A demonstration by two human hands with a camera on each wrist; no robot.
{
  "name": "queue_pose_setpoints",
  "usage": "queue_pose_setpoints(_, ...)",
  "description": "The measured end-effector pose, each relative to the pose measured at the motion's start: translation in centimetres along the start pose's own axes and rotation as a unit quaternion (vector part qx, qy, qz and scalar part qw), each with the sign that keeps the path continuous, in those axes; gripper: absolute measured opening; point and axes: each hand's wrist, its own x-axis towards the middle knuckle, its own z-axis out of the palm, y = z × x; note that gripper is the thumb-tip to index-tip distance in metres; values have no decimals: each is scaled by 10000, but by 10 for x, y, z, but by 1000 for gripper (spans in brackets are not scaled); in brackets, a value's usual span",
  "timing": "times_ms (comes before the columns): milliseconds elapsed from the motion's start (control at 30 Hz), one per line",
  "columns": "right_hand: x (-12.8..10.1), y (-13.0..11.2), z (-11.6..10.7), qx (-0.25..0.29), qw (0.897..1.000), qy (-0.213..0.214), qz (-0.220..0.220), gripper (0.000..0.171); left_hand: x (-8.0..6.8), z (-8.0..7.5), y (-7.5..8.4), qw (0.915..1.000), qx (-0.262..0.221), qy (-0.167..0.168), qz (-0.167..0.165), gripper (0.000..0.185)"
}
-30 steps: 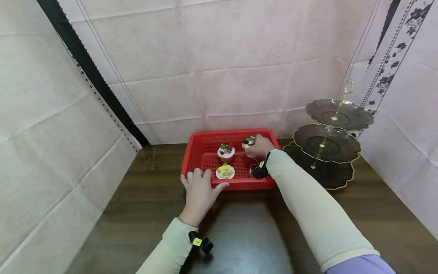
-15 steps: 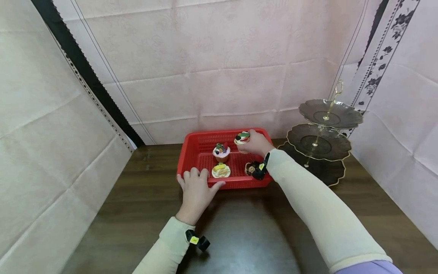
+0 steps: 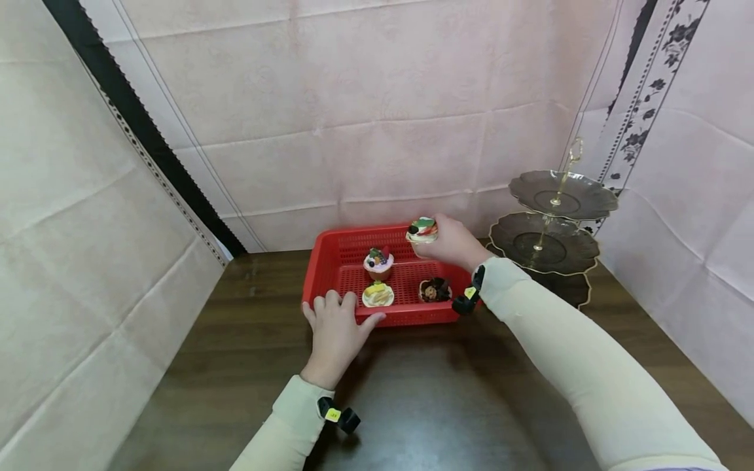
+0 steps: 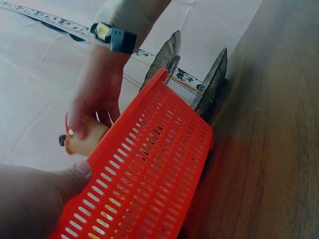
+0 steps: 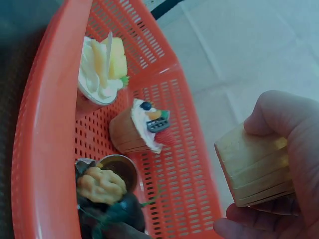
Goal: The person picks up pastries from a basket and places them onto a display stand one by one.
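Observation:
My right hand (image 3: 452, 243) pinches a cupcake (image 3: 421, 231) with white cream and green, red and dark toppings, above the far right part of a red plastic basket (image 3: 412, 318). Its pale wrapper lies between thumb and fingers in the right wrist view. My left hand (image 3: 334, 337) grips the basket's near rim at the left, fingers over the edge and thumb along it. Inside the basket are a berry-topped cupcake (image 3: 378, 261), a cupcake with yellow fruit on cream (image 3: 377, 294) and a dark chocolate-coloured cupcake (image 3: 434, 290).
To the right of the basket stands a three-tier dark cake stand (image 3: 562, 196) with gold edges and a gold handle; its bottom plate is partly behind my right arm. Pale cloth (image 3: 330, 131) hangs behind and at both sides of the wooden table (image 3: 235, 392).
My right hand has raised the cupcake out of the basket to above its far rim. The dark cupcake has come into fuller view. My left hand stays on the rim.

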Motion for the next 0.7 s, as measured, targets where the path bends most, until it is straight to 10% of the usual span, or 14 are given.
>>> queue_pose_setpoints(700, -51, -28, -78, -676, 9953, 399, -574, 74, -2, 0, -1, 10000, 33, 19, 50, 61)
